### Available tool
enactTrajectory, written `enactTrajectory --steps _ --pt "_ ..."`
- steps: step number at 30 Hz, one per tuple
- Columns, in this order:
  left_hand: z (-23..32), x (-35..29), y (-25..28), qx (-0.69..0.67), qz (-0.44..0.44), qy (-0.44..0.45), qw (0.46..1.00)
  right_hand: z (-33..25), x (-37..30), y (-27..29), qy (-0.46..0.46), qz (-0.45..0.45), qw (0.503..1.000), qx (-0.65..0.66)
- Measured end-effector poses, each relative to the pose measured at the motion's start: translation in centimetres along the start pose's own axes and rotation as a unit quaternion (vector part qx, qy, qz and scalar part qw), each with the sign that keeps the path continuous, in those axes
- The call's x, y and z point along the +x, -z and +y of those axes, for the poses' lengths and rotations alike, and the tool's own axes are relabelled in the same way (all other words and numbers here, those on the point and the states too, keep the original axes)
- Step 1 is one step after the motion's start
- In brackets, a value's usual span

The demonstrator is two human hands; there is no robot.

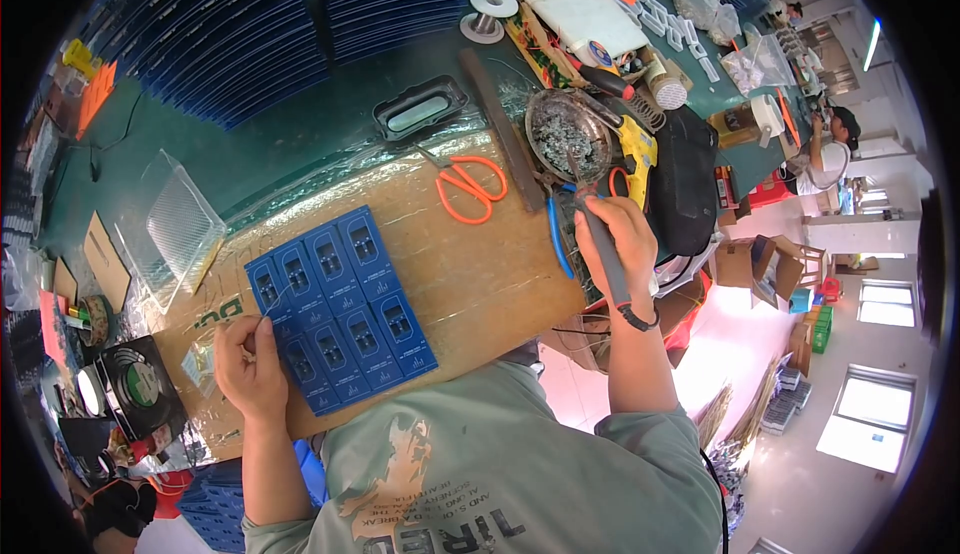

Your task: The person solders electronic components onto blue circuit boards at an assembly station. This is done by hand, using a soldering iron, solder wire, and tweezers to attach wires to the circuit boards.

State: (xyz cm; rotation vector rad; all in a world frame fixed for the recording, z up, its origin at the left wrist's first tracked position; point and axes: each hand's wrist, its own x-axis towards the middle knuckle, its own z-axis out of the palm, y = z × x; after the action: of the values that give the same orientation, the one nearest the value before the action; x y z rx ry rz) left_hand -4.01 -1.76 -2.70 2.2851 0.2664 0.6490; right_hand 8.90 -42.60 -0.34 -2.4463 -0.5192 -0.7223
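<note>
A blue panel of joined circuit boards lies on the brown work surface in front of me. At its left edge my left hand is closed in a pinch on a thin solder wire, which shows only faintly. My right hand wraps around the dark handle of a soldering iron. The iron points away from me, its front end at the near rim of a round metal bowl full of grey solder scraps. The exact spot its tip touches is hard to make out.
Orange-handled scissors and a dark metal bar lie between panel and bowl. Right of the bowl are a yellow tool and black pouch. Stacked blue panels stand behind; a small fan is at left.
</note>
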Motion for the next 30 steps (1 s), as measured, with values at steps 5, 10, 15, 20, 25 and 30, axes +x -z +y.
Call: enactTrajectory --steps 5,10,15,20,25,30 --pt "0.0 0.1 0.1 0.000 0.000 -0.003 1.000 0.3 -0.6 0.1 -0.094 0.066 0.993 0.036" --pt "0.1 0.2 0.1 0.005 -0.001 -0.017 1.000 1.1 -0.1 -0.5 -0.390 0.150 0.857 0.301" --pt "-0.1 0.1 0.2 0.007 -0.001 -0.010 1.000 1.6 0.1 -1.1 -0.410 0.158 0.838 0.323" --pt "0.0 0.1 0.1 0.009 -0.001 -0.011 1.000 1.9 -0.2 -1.5 -0.403 0.157 0.839 0.331" --pt "-0.1 0.1 0.0 0.007 -0.001 -0.005 1.000 2.0 -0.6 -1.5 -0.400 0.151 0.844 0.323" --pt "0.2 0.2 0.0 0.010 -0.004 -0.007 1.000 1.9 -0.8 -1.3 -0.389 0.147 0.850 0.324"
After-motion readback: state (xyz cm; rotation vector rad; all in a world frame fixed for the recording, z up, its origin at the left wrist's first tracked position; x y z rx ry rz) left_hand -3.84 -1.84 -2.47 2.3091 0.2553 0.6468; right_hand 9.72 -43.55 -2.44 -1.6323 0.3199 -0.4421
